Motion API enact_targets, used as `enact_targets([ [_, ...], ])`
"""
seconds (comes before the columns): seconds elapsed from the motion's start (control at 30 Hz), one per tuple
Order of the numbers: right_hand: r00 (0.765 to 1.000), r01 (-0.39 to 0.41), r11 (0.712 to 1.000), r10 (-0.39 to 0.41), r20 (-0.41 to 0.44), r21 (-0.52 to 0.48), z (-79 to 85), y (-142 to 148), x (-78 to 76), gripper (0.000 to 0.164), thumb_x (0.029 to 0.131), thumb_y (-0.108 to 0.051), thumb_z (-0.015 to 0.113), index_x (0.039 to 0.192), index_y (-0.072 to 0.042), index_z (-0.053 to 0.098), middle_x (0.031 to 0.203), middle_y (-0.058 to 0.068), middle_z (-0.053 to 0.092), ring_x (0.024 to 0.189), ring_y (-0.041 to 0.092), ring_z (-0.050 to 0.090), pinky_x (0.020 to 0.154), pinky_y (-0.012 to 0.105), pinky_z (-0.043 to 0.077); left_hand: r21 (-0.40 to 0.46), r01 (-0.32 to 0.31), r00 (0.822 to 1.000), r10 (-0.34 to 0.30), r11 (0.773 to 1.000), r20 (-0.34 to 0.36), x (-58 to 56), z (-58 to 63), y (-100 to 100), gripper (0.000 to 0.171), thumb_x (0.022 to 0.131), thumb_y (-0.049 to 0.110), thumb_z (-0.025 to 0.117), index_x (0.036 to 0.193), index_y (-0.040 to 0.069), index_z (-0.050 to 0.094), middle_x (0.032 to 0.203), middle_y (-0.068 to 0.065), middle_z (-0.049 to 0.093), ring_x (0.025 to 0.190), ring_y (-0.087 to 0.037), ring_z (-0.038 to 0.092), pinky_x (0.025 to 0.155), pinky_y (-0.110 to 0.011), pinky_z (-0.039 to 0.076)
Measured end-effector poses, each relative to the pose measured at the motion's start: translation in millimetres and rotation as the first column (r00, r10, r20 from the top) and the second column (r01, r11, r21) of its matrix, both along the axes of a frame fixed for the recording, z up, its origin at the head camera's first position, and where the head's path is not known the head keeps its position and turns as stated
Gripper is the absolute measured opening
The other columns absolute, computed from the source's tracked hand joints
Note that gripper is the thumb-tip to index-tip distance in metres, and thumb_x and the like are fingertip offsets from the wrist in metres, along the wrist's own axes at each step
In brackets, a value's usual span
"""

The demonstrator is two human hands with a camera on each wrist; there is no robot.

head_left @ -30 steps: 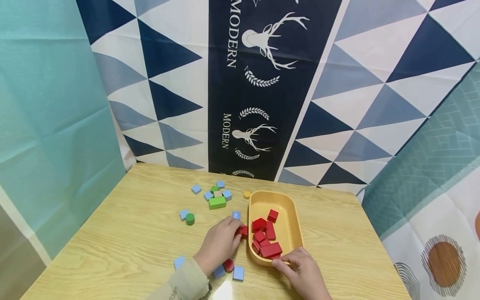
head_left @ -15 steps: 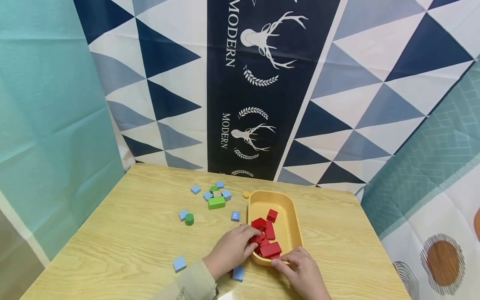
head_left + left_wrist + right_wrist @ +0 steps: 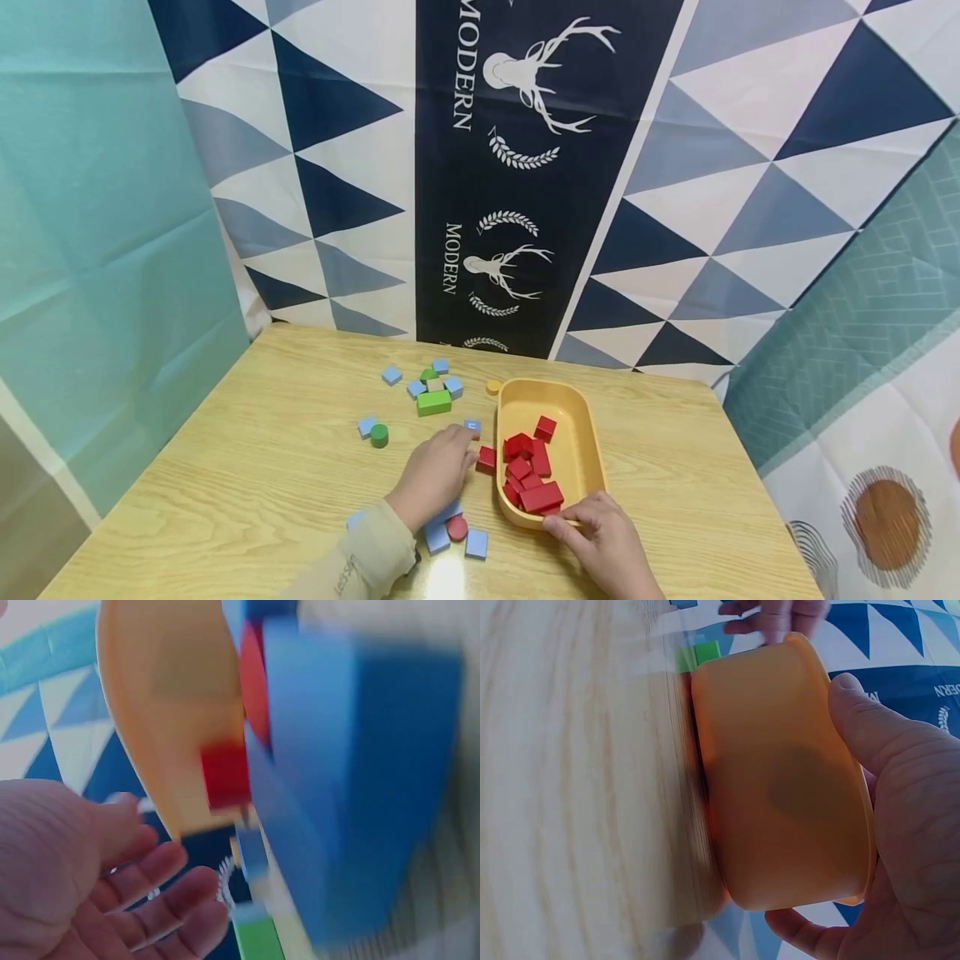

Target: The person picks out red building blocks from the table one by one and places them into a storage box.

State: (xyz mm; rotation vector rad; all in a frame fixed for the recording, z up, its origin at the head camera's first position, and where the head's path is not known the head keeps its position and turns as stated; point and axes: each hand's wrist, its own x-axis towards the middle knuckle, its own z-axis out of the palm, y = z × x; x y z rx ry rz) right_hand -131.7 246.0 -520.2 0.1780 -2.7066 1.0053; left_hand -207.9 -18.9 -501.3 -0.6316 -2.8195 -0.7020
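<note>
My right hand [image 3: 603, 542] grips the near rim of a yellow plastic tray [image 3: 581, 433], its thumb on the rim in the right wrist view. Several red toy blocks [image 3: 542, 497] lie heaped in the tray's left and near part. Just outside the tray's left wall, a red block [image 3: 486, 460] sits on the table. My left hand [image 3: 432, 475] hovers left of that block with fingers loosely bent and nothing in them; in the left wrist view the fingers [image 3: 161, 877] are apart from the blocks. Below it are blue blocks [image 3: 437, 537] and a red round block [image 3: 457, 527].
Behind the left hand stand a green block [image 3: 434, 403] and several small blue blocks around it. A green cylinder [image 3: 379, 436] is farther left, and a yellow round piece [image 3: 493, 387] lies by the tray's far left corner. A patterned cloth [image 3: 345, 167] hangs behind the table.
My left hand reached from beside the tray to the red blocks inside it, then drew back left. The red block outside the tray now shows uncovered. My right hand stayed on the rim.
</note>
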Motion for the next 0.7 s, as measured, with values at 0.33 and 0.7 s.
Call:
enact_targets([
  [0.33, 0.999, 0.011, 1.0, -0.01, 0.032, -0.006, -1.3, -2, 0.1, 0.015, 0.083, -0.035, 0.091, 0.075, -0.038, 0.079, 0.075, -0.026, 0.062, 0.079, -0.003, 0.049, 0.068, 0.021, 0.043, -0.133, 0.148, 0.983, -0.131, 0.98, 0.127, -18.8, -9.3, 11, 0.047, 0.097, 0.03, 0.08, 0.138, 0.012, 0.068, 0.135, -0.005, 0.073, 0.125, -0.025, 0.07, 0.107, -0.042, 0.059],
  [0.7, 0.998, 0.012, 1.0, -0.013, 0.056, 0.014, 0.8, -1, 0.0, 0.014, 0.085, -0.038, 0.09, 0.076, -0.037, 0.079, 0.077, -0.024, 0.061, 0.081, -0.003, 0.048, 0.07, 0.021, 0.044, -0.151, 0.035, 0.999, -0.03, 0.988, 0.04, -25.3, -1.5, 9, 0.022, 0.094, 0.027, 0.083, 0.108, 0.015, 0.072, 0.093, 0.001, 0.069, 0.084, -0.015, 0.065, 0.072, -0.034, 0.058],
])
